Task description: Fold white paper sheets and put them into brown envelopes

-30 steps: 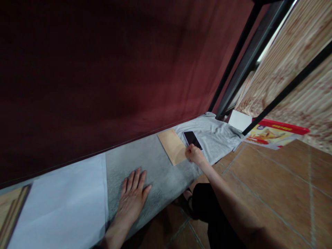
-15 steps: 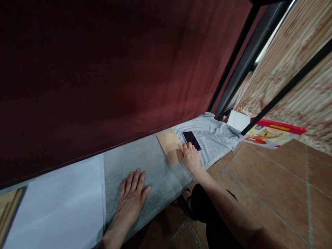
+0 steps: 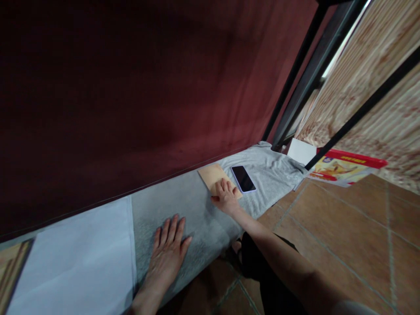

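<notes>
Our right hand (image 3: 225,195) lies palm down on the near end of the tan card (image 3: 211,174). Its grip is spread flat and pinches nothing. The card rests flat on the grey cloth (image 3: 197,210), under our fingertips and running away beyond them. As we judge it, contact is made, but the card is neither pinched nor raised at any edge, so taking hold of it is all left to do. The phone (image 3: 243,178) lies screen up just right of the grip, apart from the fingers and close beside the card. Our left hand (image 3: 169,247) is well to the left of the grip and nearer us. It is pressed open on the same cloth, fingers fanned, holding nothing.
</notes>
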`<action>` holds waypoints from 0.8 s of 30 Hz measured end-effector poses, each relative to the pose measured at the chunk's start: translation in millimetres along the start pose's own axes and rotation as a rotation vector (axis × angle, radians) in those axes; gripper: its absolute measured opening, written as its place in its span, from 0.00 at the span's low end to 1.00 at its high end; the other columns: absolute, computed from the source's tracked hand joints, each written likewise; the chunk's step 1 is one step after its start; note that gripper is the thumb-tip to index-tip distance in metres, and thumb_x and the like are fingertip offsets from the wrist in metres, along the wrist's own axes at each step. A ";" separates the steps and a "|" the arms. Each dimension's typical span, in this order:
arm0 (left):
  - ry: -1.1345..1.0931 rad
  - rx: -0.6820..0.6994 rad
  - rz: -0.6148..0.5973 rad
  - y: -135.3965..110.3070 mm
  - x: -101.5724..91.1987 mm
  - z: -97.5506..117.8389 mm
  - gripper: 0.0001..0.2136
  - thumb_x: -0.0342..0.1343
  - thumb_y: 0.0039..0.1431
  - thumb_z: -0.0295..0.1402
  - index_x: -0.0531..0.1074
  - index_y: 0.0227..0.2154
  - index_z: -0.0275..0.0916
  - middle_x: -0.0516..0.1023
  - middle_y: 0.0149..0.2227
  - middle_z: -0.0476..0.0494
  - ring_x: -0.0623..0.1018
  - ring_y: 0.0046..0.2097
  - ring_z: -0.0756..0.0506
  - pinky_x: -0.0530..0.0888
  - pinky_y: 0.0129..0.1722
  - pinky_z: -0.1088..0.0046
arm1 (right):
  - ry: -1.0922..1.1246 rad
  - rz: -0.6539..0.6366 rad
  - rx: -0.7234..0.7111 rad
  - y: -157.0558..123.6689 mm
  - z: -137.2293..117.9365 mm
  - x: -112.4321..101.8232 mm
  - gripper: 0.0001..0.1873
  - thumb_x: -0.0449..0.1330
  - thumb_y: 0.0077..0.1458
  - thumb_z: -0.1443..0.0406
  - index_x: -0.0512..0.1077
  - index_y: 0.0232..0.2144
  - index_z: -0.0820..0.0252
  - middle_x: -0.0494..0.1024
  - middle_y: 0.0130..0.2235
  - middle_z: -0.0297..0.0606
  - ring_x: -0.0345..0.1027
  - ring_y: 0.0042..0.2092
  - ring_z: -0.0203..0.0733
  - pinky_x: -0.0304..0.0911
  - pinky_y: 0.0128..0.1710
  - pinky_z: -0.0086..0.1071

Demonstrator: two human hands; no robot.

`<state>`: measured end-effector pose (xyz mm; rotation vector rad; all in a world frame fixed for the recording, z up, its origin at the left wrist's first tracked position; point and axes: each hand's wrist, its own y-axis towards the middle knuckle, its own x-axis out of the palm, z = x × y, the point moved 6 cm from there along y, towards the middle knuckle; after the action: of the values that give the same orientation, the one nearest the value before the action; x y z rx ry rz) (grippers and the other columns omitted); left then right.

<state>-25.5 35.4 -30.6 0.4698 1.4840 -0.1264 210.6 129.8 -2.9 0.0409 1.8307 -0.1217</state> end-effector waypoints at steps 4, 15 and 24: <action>0.005 -0.008 -0.019 -0.3 0.1 0.2 0.29 0.41 0.68 0.48 0.61 0.66 0.38 0.59 0.70 0.39 0.58 0.70 0.34 0.54 0.68 0.49 | 0.022 -0.035 0.031 4.1 5.8 -1.6 0.38 0.55 0.63 0.50 0.53 0.69 0.57 0.42 0.73 0.51 0.35 0.72 0.62 0.39 0.64 0.62; 0.007 0.004 0.001 0.3 -2.1 1.1 0.29 0.40 0.69 0.48 0.61 0.66 0.37 0.60 0.69 0.37 0.59 0.70 0.33 0.57 0.67 0.47 | -0.021 -0.050 0.069 10.8 10.0 -3.2 0.43 0.56 0.59 0.45 0.50 0.70 0.54 0.37 0.74 0.47 0.34 0.72 0.60 0.41 0.64 0.59; 0.010 0.014 0.014 -0.8 -2.6 2.0 0.29 0.39 0.69 0.48 0.61 0.66 0.36 0.60 0.69 0.37 0.59 0.69 0.33 0.57 0.66 0.46 | -0.041 -0.042 0.082 9.2 10.0 -4.7 0.41 0.54 0.60 0.44 0.52 0.69 0.53 0.47 0.72 0.47 0.42 0.69 0.58 0.45 0.62 0.56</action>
<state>-24.2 33.4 -28.2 0.4925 1.4899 -0.1240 222.3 138.1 -1.5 0.0571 1.7850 -0.2263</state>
